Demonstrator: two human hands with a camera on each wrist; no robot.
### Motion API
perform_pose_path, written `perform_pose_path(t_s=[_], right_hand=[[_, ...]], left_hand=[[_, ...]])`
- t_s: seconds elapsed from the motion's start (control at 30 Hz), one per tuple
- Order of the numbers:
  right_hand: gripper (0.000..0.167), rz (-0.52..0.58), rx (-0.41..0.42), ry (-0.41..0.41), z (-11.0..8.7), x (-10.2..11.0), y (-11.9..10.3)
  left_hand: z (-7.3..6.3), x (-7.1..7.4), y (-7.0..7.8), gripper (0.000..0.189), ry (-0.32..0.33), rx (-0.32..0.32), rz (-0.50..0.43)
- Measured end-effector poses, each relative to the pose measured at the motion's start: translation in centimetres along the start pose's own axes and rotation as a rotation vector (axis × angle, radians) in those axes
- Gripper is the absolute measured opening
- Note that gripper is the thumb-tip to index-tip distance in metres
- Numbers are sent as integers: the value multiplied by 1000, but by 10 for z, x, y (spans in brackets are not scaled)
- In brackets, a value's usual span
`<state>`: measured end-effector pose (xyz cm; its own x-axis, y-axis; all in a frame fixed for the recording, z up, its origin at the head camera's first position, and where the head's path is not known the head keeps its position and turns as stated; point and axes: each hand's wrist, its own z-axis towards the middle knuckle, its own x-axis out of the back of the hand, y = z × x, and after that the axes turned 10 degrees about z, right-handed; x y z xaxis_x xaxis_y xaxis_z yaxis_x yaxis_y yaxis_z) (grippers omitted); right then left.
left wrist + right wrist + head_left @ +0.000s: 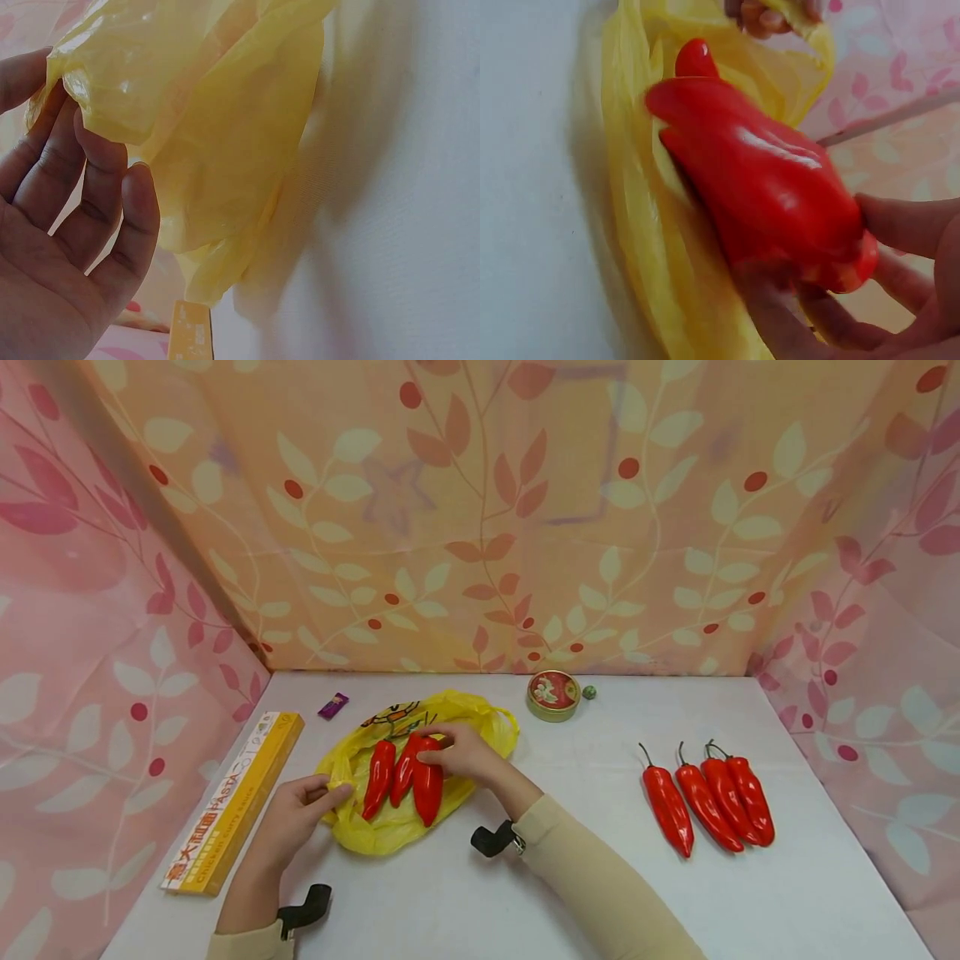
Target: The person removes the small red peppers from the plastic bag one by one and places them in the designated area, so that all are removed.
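Peppers (428, 787), three of them, red and glossy, side by side at the mouth of a yellow plastic bag (378, 841), left of centre on the white counter (555, 877), tips toward the near edge. Right hand (467, 752) curled onto the far end of the rightmost one, thumb on one side and fingers on the other; hard to tell whether also gripping the middle one, snug against it. Left hand (294, 814) at the left edge of the bag, pinching the thin plastic between thumb and fingertips, other fingers loosely bent and a little apart. Farther left, a long yellow-and-white pasta box (234, 810) lying at a slant, with a small purple packet (333, 706) beyond its far end. Behind the right end of the bag, a round red-topped tin (553, 695), a small green ball (589, 692) just beside it. Well apart on the right, four more red peppers (707, 810) with dark stems, lying close together.
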<state>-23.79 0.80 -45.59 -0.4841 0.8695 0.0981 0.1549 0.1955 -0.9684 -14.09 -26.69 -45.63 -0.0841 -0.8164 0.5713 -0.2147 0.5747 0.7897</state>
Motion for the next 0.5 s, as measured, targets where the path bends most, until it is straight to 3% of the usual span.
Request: perform_pose_path(t_s=[0.3,0.5], right_hand=[[39,0,27,-156,-25,6,-10],[35,-57,79,-160,-42,16,-18]], left_hand=[[-2,1,4,44,-11,-19,9],[-3,0,4,44,-6,-23,12]])
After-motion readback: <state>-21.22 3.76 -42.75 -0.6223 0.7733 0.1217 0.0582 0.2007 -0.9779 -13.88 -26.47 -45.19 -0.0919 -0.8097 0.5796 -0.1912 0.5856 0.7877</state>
